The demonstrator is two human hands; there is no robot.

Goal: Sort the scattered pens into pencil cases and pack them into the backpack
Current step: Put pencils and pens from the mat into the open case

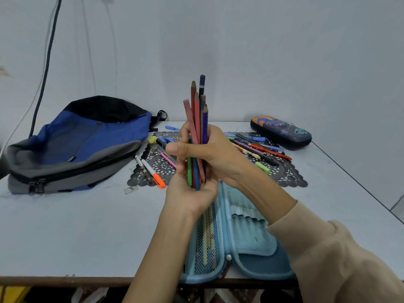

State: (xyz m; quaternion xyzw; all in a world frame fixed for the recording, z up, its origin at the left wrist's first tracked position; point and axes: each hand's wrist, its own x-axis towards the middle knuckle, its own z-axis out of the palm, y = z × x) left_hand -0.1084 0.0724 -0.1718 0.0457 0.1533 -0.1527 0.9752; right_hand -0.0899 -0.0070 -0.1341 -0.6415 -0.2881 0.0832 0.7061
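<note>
Head view, looking down on a white table (65,226). Gripping a bundle of coloured pencils (197,127) upright with the right hand (218,154), fingers and thumb wrapped round its middle. Cupping the lower ends with the left hand (192,193), fingers curled round them, probably to level the tips so that the lot slides in together. Holding all this just above the far end of the open light-blue pencil case (247,243), laid flat at the near edge, with a few pencils already behind its mesh pocket (207,248). Leaving many pens (262,149) loose on the black lace mat (284,173) beyond. Farther right, a dark pencil case (282,131), closed; far left, the blue and grey backpack (83,145) lying flat, zip seemingly closed, apparently kept for last
</note>
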